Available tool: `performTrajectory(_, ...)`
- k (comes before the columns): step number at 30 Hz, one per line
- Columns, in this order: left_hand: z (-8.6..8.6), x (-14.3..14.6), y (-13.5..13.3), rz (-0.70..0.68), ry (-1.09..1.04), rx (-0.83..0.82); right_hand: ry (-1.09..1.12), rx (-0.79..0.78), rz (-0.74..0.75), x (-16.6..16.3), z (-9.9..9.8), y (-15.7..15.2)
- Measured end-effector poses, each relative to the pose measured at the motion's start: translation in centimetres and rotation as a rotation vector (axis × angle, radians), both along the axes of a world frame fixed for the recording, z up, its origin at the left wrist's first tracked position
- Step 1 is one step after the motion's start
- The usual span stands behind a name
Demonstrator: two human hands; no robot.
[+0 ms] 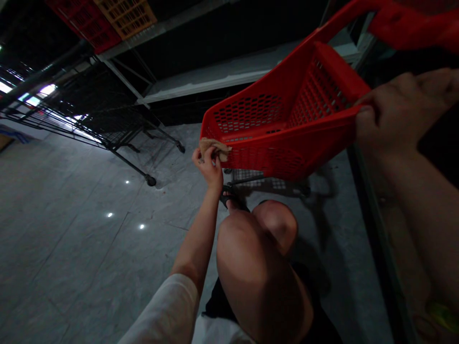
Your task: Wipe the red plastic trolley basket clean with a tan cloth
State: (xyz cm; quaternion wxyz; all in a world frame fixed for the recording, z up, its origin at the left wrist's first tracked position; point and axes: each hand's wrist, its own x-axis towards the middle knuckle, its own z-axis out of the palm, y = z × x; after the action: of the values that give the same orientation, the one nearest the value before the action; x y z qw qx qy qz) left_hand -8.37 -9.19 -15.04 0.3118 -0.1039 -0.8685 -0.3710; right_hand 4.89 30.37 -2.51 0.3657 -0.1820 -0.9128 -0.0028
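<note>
A red plastic shopping cart (258, 150) with perforated walls stands in front of my bent knees. At its left end, my left hand (211, 166) pinches a crumpled tan cloth (217, 145) against the corner of the basket. The cloth lies over the rim there. On the other side, my right hand (390, 112) is closed round the cart's upper right edge, its fingers curled over the rim. Part of that hand and wrist is in shadow.
A dark wire cart (96, 119) on wheels stands to the left. Behind is a metal shelf (204, 86), with red (88, 24) and yellow crates (127, 16) at upper left. Grey tiled floor (89, 248) spreads to the left. A dark ledge (376, 239) runs along the right.
</note>
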Motion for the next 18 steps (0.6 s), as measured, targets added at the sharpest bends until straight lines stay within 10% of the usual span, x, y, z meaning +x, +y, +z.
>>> performTrajectory(9, -5.9, 2.2, 0.8, -0.199, -0.302, -0.245, -0.040, -0.007, -0.002, 0.3, 0.6, -0.5)
performTrajectory(18, -1.7, 0.5, 3.8, -0.260, -0.166, -0.412, -0.043, -0.019, -0.003, 0.6, 0.8, -0.8)
